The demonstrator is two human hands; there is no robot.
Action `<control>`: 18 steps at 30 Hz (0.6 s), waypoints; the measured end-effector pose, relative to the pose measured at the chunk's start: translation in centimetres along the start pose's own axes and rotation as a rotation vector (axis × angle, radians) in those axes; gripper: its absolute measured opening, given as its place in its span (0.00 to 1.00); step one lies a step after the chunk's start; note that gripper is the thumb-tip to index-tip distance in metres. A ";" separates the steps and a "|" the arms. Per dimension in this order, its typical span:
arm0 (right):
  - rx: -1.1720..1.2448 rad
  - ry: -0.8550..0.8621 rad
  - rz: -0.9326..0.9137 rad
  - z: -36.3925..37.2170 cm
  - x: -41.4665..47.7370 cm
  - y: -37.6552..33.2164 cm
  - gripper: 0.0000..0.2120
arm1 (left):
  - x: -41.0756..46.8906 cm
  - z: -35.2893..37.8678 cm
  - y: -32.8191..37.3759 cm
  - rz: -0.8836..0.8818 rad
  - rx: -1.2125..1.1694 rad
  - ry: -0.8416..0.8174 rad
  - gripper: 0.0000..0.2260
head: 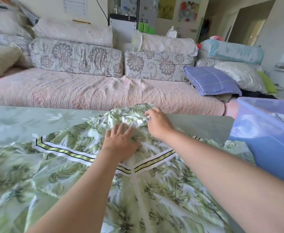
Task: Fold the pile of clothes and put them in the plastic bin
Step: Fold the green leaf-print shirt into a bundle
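Observation:
A large garment (154, 190) of white cloth printed with green leaves lies spread over the table, with striped green, black and white bands crossing it. My left hand (121, 142) presses flat on the cloth near its middle, fingers straight. My right hand (156, 121) pinches the bunched far edge of the garment beside the table's far edge. A translucent blue plastic bin (262, 132) stands at the right, some printed fabric showing inside it.
The table (20, 121) has a pale green floral cover. Behind it runs a sofa (87, 91) with a pink quilt, floral bolsters and a blue checked cushion (211, 81). Shelves and a doorway are at the far right.

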State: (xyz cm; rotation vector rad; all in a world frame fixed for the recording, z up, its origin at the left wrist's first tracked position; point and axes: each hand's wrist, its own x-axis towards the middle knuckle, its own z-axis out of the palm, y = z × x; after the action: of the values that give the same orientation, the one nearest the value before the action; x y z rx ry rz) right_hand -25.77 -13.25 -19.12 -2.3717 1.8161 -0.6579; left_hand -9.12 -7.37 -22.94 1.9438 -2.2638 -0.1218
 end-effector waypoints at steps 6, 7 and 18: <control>-0.063 0.035 0.079 2.2 6.1 -0.8 0.28 | 0.1 0.9 0.2 -0.001 -0.010 -0.070 0.31; -0.076 0.039 0.118 2.7 7.0 -0.8 0.29 | 0.2 0.9 0.1 0.006 -0.010 -0.066 0.31; -0.262 -0.125 0.383 3.1 8.9 -2.3 0.15 | 0.9 1.3 -1.6 0.014 -0.063 0.014 0.37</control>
State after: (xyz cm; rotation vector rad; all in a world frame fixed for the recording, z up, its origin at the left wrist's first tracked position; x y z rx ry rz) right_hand -20.76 -21.53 -18.63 -2.0468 2.3263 -0.2355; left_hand -7.93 -8.56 -24.46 1.8914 -2.2365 -0.1748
